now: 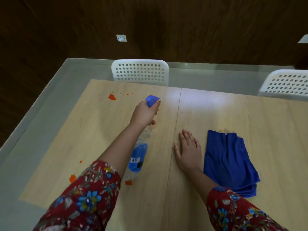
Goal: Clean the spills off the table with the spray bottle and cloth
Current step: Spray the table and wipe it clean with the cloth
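Sleeves [86, 197] are reaching over table [233, 114]. Left hand [145, 112] is gripping bottle [138, 157] near far spill [112, 97]; spraying is apparently beginning. Right hand [188, 150] is lying flat, fingers straight, beside cloth [228, 160], needing pickup next.

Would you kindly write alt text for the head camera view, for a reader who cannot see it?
The left hand grips a blue-topped spray bottle over a wooden table with orange spills; the right hand rests flat beside a folded blue cloth.
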